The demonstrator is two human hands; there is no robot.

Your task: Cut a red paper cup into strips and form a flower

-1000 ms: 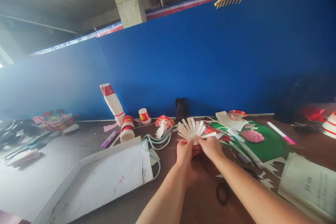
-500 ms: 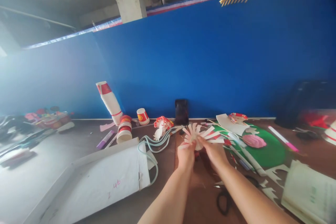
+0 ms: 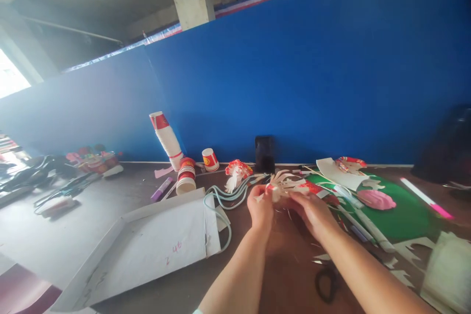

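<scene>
Between my two hands is a paper cup [image 3: 282, 180] with its wall cut into fringed strips, white with some red showing. My left hand [image 3: 261, 212] grips its left side, thumb and fingers closed on it. On the other side, the fingers of my right hand [image 3: 312, 215] are closed around the strips. Just beyond lies another cut paper cup [image 3: 238, 170], red and white with curled strips. Black-handled scissors [image 3: 326, 283] rest on the brown table [image 3: 285, 274] below my right forearm, partly blurred.
A leaning cup stack [image 3: 168, 141], a single upright cup [image 3: 210, 160] and a dark phone [image 3: 264, 153] stand near the blue partition [image 3: 279, 78]. To the left lies a white box lid [image 3: 162, 240] beside a pale cable [image 3: 230, 201]. Markers, a pink piece [image 3: 377, 199] and a green sheet [image 3: 401, 218] lie right.
The fringed cup has tipped; its strips, fanned out toward me before, now point more upward and sideways. My right hand has shifted its hold. The whole view has swung slightly left.
</scene>
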